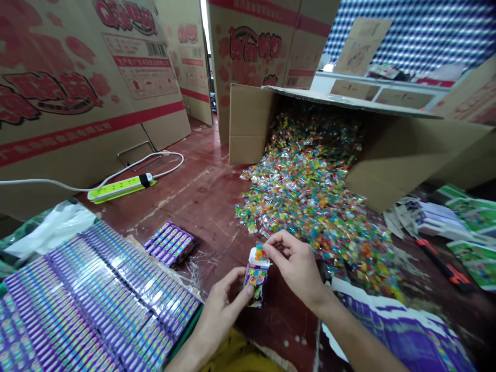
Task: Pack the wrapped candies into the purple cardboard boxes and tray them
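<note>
My left hand (222,305) grips a small purple printed carton (256,276) upright, low in the centre, its white top flap standing open. My right hand (296,263) pinches a clear candy packet (261,252) with orange and coloured sweets at the carton's open top. Just beyond my hands lies a big heap of the same colourful candy packets (310,191), spilling from a large cardboard box (391,155) tipped on its side.
Rows of filled purple cartons (85,305) lie at lower left, a small bunch (170,243) beside them. Flat purple carton blanks (406,336) sit lower right, green ones (468,227) at far right. A green power strip (120,188) and printed cardboard boxes (77,93) stand behind.
</note>
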{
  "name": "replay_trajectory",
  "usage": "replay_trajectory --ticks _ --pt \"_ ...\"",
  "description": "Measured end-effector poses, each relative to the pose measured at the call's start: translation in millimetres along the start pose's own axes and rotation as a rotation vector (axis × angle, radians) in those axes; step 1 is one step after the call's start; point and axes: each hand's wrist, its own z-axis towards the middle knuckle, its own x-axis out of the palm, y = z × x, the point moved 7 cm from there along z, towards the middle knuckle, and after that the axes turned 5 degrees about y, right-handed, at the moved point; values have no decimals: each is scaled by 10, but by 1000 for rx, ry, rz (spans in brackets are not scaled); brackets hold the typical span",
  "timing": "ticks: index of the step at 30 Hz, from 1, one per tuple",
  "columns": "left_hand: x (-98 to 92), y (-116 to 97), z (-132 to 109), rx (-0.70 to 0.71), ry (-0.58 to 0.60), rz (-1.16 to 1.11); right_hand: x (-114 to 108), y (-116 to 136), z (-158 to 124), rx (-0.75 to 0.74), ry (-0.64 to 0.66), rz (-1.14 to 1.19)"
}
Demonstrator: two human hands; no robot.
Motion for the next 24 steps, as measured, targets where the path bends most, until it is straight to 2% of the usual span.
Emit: replay_trajectory --ticks 3,8,10,13,17,21,24 --pt "80 -66 6 34 -14 1 -60 17 -65 -27 -37 -147" --pt "228 -92 32 40 -44 -88 -164 62 -114 -81 -31 -236" --pt "289 -75 47 30 -45 -130 -180 90 -120 -110 63 -264" --pt "337 -70 51 40 -77 -199 -190 82 -177 -125 230 -183" --pt "326 -104 22 89 -144 -280 -280 -87 -361 -65 93 53" --pt "402 -90 18 77 -33 -242 -125 -327 -592 19 36 157" --pt "462 -84 19 55 35 -200 -94 -389 -681 20 -55 148"
